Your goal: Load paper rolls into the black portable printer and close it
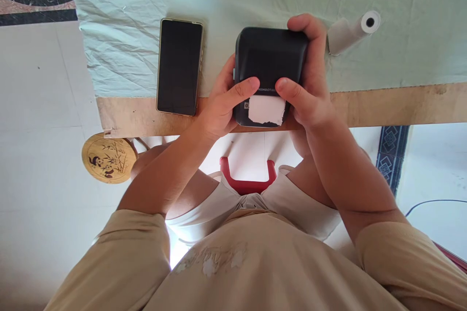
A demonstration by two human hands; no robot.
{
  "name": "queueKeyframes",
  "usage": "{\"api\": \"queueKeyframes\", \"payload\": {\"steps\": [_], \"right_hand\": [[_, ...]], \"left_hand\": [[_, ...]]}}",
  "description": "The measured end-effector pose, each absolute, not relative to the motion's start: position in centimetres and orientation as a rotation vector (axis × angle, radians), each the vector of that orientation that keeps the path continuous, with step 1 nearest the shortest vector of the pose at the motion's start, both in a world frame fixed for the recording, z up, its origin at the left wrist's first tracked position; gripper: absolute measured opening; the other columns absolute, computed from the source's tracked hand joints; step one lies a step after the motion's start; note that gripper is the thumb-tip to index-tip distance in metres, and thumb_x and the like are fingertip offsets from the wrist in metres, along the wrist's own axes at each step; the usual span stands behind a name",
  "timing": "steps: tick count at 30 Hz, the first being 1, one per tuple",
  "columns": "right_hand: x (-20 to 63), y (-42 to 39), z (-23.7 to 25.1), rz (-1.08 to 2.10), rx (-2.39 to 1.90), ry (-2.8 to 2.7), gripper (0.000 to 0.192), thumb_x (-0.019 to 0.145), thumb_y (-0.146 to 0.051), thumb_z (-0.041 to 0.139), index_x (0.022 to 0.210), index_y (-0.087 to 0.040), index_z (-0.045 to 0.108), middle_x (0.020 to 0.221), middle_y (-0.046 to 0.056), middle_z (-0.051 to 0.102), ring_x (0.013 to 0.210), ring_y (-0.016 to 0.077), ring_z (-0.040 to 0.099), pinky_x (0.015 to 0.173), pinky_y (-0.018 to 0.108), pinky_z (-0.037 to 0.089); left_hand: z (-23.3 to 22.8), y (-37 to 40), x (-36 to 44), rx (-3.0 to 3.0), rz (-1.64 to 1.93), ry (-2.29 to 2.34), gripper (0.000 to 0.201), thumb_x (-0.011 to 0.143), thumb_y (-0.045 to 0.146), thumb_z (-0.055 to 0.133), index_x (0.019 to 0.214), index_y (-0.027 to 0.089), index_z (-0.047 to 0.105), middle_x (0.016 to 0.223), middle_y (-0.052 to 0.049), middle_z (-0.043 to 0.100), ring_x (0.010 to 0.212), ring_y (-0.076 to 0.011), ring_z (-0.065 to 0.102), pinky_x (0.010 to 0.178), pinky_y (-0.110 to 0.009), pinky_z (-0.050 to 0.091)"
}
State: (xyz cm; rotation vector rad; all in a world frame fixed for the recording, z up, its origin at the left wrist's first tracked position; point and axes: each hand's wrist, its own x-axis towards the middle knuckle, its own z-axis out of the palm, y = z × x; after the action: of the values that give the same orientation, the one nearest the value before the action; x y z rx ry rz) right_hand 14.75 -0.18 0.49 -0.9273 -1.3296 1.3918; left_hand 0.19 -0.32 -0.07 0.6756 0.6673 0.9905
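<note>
**Both hands closed around one thing, thumbs on top**

Both forearms reach forward from short beige sleeves and converge in front of the chest. The left hand [219,107] wraps one side, its thumb laid flat across the top, pointing inward. The right hand [310,82] wraps the other side, fingers curled over the far edge, thumb pointing inward toward the left thumb. Both wrists are bent slightly; each grip looks firm.

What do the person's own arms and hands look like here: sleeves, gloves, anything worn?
Both hands, the left hand and the right hand, are bare, with no gloves, rings or watch visible. The forearms are uncovered. Short, loose beige fabric sleeves end around the elbows, part of a beige top with a pale floral print.
</note>
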Motion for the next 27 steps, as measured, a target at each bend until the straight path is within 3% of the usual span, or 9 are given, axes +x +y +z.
{"api": "queueKeyframes", "payload": {"steps": [8,13,19,23,27], "right_hand": [[14.8,0.0,0.0,1.343,-0.922,-1.330,0.056,0.062,-0.043,0.063,0.112,-0.035,0.037,0.106,0.001,0.049,0.094,0.0196,0.054,0.087,0.039,0.050],[14.8,0.0,0.0,1.348,-0.945,-1.353,0.057,0.062,-0.043,0.063,0.112,-0.036,0.036,0.109,0.001,0.048,0.095,0.0208,0.053,0.088,0.040,0.048],[14.9,0.0,0.2,1.352,-0.946,-1.382,0.052,0.067,-0.038,0.057,0.113,-0.036,0.033,0.111,-0.001,0.045,0.100,0.0185,0.048,0.093,0.037,0.045],[15.0,0.1,0.3,1.374,-0.930,-1.391,0.054,0.067,-0.038,0.057,0.113,-0.033,0.030,0.113,0.000,0.044,0.101,0.0185,0.047,0.094,0.039,0.043],[14.9,0.1,0.1,1.339,-0.972,-1.372,0.052,0.067,-0.043,0.056,0.113,-0.035,0.034,0.115,0.000,0.044,0.102,0.0206,0.047,0.095,0.041,0.042]], "left_hand": [[0.4,-0.5,0.6,0.666,1.026,0.702,0.020,0.075,0.026,0.053,0.095,0.024,0.050,0.073,0.002,0.056,0.070,-0.0117,0.063,0.054,-0.019,0.046],[1.1,-0.9,1.1,0.599,1.065,0.805,0.017,0.076,0.029,0.051,0.093,0.026,0.052,0.078,0.000,0.059,0.096,-0.0189,0.061,0.070,-0.028,0.049],[0.9,-0.3,0.7,0.509,0.998,0.608,0.020,0.082,0.035,0.044,0.095,0.023,0.054,0.095,-0.002,0.065,0.110,-0.0183,0.054,0.091,-0.033,0.048],[0.6,0.0,0.6,0.448,0.969,0.562,0.037,0.084,0.044,0.034,0.092,0.016,0.058,0.095,-0.005,0.065,0.112,-0.0205,0.053,0.093,-0.037,0.047],[0.2,0.1,0.4,0.442,0.942,0.668,0.038,0.084,0.044,0.032,0.093,0.018,0.058,0.093,-0.002,0.065,0.112,-0.0194,0.053,0.090,-0.036,0.048]]}}
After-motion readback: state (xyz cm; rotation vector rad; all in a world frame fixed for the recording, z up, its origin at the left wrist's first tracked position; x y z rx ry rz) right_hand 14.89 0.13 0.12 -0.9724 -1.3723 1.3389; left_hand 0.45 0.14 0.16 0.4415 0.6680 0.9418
